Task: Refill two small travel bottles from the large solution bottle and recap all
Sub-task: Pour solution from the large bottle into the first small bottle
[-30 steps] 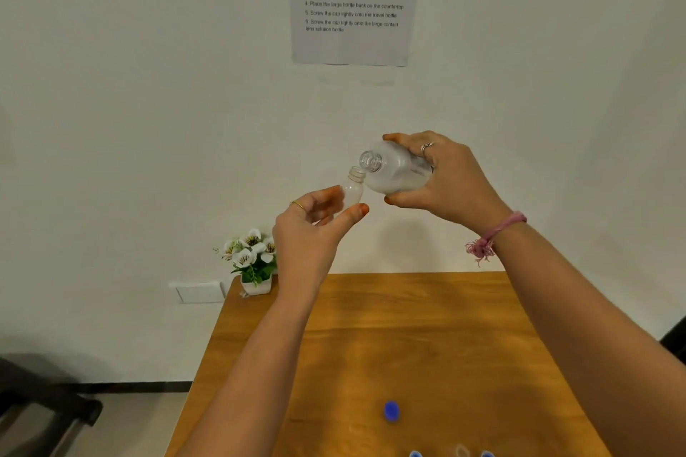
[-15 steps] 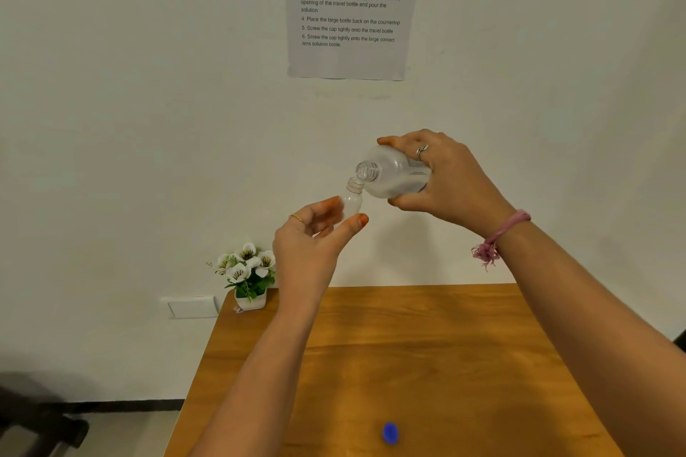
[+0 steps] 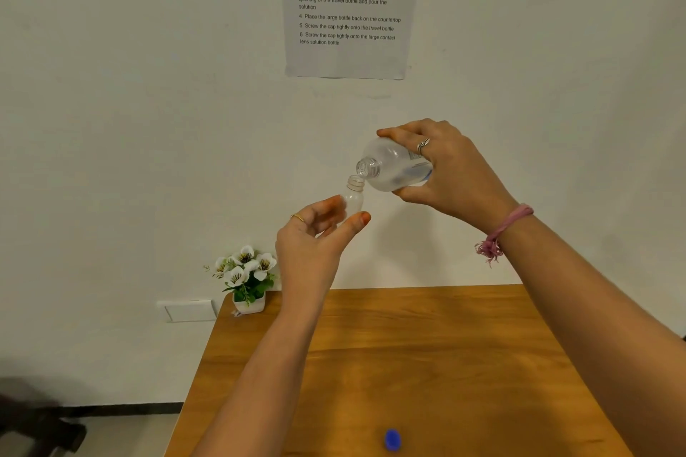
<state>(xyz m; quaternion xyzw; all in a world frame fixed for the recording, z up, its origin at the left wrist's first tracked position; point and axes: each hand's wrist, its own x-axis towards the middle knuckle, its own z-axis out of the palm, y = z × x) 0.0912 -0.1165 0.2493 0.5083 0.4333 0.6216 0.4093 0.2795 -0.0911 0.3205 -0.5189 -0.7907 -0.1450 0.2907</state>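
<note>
Head view: the right hand [image 3: 451,174] grips the large solution bottle [image 3: 395,165] around its body, tipped on its side with the open neck pointing left and slightly down. The left hand [image 3: 315,241] pinches the small travel bottle [image 3: 353,197] upright between thumb and fingers, its open mouth just below and beside the large bottle's neck. Both are held in the air above the wooden table [image 3: 427,364]. A blue cap [image 3: 392,440] lies on the table near the bottom edge.

Compared with half a second ago, the hands and bottles keep almost the same pose. The view has tilted up a little, so the instruction sheet [image 3: 350,7] on the wall sits lower, as does the potted flower [image 3: 247,276] at the table's far left corner.
</note>
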